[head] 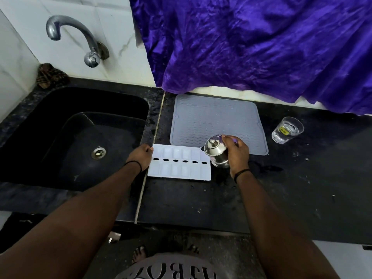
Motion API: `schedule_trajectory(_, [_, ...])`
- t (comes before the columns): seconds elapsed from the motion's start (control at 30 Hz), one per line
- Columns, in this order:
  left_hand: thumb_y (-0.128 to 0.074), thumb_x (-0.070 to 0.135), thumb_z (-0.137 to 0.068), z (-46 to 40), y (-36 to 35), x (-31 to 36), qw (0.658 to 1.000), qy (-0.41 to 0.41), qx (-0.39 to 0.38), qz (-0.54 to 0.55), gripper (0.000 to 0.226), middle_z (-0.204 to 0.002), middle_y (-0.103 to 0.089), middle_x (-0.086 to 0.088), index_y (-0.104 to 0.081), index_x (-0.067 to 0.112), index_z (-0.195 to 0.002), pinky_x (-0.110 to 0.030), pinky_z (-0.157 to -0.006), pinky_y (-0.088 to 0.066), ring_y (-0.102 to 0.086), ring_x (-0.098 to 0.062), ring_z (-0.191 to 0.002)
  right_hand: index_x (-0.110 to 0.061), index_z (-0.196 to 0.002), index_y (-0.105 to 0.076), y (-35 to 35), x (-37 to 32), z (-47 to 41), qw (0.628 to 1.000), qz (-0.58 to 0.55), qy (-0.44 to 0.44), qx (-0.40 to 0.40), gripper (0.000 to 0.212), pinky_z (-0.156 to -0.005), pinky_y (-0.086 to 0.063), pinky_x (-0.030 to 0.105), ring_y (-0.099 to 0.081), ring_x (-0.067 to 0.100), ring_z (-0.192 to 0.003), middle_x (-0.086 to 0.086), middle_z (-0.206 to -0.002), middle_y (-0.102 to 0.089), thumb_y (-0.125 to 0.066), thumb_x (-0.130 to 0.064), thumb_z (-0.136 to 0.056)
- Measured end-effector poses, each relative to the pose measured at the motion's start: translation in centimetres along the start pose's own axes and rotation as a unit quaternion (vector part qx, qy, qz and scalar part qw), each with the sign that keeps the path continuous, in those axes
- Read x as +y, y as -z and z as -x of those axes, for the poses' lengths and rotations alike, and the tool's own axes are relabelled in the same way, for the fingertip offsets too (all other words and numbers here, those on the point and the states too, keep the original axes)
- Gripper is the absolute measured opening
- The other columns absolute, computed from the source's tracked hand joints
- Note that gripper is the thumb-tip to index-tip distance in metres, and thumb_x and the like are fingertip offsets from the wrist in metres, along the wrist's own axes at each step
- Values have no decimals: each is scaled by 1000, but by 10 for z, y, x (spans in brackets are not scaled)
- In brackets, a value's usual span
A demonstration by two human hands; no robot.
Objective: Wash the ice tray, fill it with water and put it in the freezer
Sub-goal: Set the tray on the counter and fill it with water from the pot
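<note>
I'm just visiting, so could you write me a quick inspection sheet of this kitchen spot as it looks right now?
Surface: black counter, speckled and wet in places.
Job's things: white ice tray flat on counter; steel pot tilted at its right end.
Clutter: glass of water; grey mat; brown rag.
Hands: left hand holds tray's left edge; right hand grips pot.
Cables: nothing seen.
Surroundings: black sink, tap, purple cloth.

Crowded middle, open counter on the right

Ice tray [179, 162], steel pot [217, 153] and mat [217, 121] fill the centre; a glass [287, 129] stands well apart, bare counter [302, 188] nearer the person.
</note>
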State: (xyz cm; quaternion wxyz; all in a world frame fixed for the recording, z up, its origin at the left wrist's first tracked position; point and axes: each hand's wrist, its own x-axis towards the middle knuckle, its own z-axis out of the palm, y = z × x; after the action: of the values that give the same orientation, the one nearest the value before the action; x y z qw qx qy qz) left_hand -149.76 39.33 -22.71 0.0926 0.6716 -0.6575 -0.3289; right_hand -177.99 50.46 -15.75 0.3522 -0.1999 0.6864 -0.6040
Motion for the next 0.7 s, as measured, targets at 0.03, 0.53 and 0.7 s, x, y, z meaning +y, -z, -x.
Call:
schedule_trajectory(0.03, [-42, 37, -97, 0, 0, 0, 1000, 0, 1, 1, 25, -91, -60, -11, -53, 17, -86, -30, -72, -36, -50, -25, -78, -25, -77, -73, 0, 0, 0, 1000, -1, 1, -1, 6, -54, -53, 20, -71, 6, -66, -9, -74, -75, -76, -30, -77])
schedule_trajectory(0.53, [-42, 36, -98, 3, 3, 3, 1000, -2, -2, -3, 25, -96, -62, -15, -52, 16, -86, -30, -73, -37, -50, -26, -80, -29, -75, -74, 0, -2, 3, 1000, 19, 11, -4, 3, -58, -54, 23, -71, 8, -70, -10, -76, -75, -75, -30, -78])
schedule_trajectory(0.7, [-41, 35, -98, 4, 3, 4, 1000, -4, -2, -2, 28, -101, -62, -17, -55, 12, -92, -30, -74, -37, -52, -28, -84, -25, -78, -74, 0, -3, 5, 1000, 0, 7, -6, 4, -53, -53, 18, -71, 7, -69, -9, -76, -75, -76, -28, -79])
